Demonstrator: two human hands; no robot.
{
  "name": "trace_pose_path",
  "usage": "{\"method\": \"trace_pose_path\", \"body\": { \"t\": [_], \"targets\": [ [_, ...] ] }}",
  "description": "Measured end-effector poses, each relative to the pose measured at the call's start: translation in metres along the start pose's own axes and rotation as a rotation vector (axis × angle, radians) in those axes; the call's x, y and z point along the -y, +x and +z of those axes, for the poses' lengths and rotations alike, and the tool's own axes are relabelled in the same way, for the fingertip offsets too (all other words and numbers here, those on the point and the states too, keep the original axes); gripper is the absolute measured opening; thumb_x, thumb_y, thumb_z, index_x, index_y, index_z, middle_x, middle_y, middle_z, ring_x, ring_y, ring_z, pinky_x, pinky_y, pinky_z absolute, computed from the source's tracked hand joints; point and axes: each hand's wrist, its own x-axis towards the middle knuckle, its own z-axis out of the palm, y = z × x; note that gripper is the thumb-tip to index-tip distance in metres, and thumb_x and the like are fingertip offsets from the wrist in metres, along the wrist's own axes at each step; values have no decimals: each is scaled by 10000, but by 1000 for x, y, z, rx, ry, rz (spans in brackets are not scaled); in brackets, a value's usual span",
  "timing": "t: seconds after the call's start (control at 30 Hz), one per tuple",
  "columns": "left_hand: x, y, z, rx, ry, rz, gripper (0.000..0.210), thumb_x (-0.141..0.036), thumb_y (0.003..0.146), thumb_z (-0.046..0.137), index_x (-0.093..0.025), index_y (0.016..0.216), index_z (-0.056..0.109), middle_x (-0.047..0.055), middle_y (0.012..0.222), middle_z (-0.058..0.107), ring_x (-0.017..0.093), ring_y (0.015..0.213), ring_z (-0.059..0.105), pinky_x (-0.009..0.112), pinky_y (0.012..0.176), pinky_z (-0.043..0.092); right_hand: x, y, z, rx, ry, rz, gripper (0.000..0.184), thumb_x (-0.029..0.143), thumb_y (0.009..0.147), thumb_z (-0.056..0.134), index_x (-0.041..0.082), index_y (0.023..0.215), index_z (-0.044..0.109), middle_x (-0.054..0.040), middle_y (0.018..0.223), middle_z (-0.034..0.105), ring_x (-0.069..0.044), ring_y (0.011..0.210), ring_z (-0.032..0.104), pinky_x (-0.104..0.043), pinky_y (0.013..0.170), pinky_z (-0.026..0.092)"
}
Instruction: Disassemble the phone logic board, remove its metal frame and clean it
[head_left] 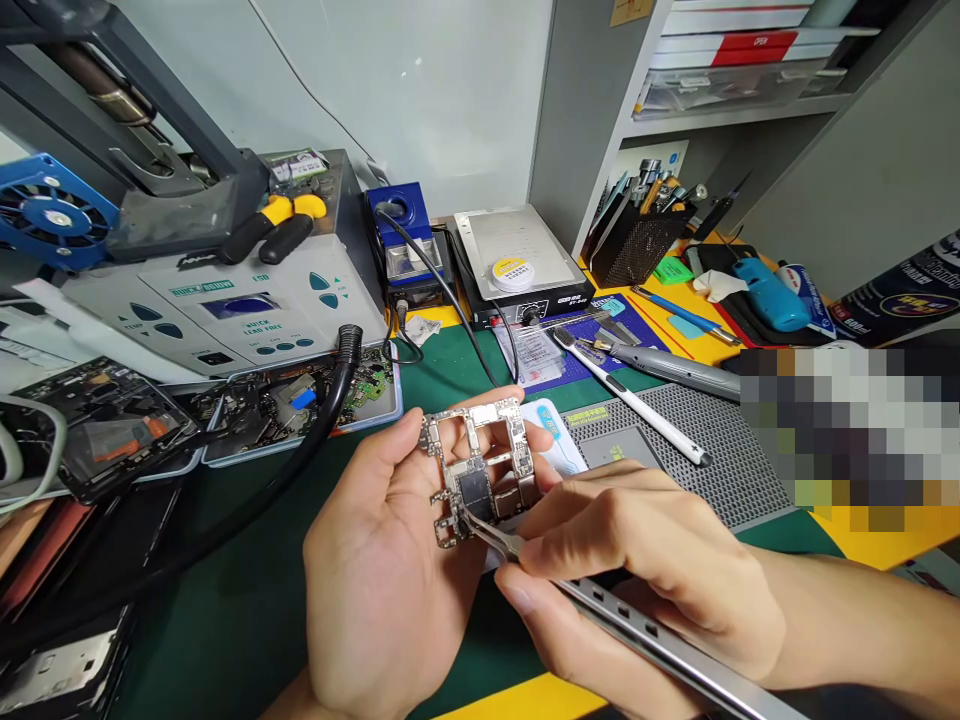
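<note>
A phone logic board [474, 486] with large cut-outs and a dark square chip lies tilted in my left hand [390, 560], held between the thumb at its upper left corner and the fingers behind and along its right side. My right hand [637, 570] grips a pair of metal tweezers [622, 610] in a pinch near the front. The tweezers' tips are at the lower part of the board, just below the dark chip; whether they hold anything there is too small to tell. Behind the hands, a white and blue card [553, 435] is partly covered.
A grey hot-air station [225, 300] stands at the left, its black hose [285, 470] crossing the green mat. Trays of circuit boards [360, 395] sit below it. Further right are a soldering stand [401, 230], a heating plate [517, 250], a white brush [637, 400] and a perforated mat [720, 450].
</note>
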Motion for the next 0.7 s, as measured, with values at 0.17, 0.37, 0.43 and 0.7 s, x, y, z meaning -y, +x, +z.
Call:
{"method": "trace_pose_path", "body": {
  "t": [0.17,0.37,0.43,0.7],
  "targets": [
    [0,-1,-4,69,-17,6,468,-386,973,444,-106,1205,740,145,961,780,325,934,761,411,754,655,-1,-1,1,-35,32,10,133,56,864,673,169,898,611,12,665,661,-109,572,635,-234,639,575],
    [1,-1,-5,93,-21,13,473,-382,984,435,-107,1237,724,137,999,780,301,959,758,380,775,647,1,-2,1,-44,14,35,137,36,852,689,153,890,628,-4,688,691,-116,591,669,-232,652,592],
    [2,1,-4,44,-15,3,512,-426,950,442,-112,1231,733,143,1003,778,315,955,755,392,746,653,1,-2,1,-46,1,40,130,48,858,693,158,887,629,0,689,693,-115,585,667,-239,683,611],
    [2,5,-3,-20,27,-8,585,-512,894,414,-151,1183,773,147,1033,765,357,1019,728,456,769,651,0,2,-1,-17,-13,6,129,51,877,668,164,921,623,-9,696,706,-123,585,678,-245,686,626]
  ]
}}
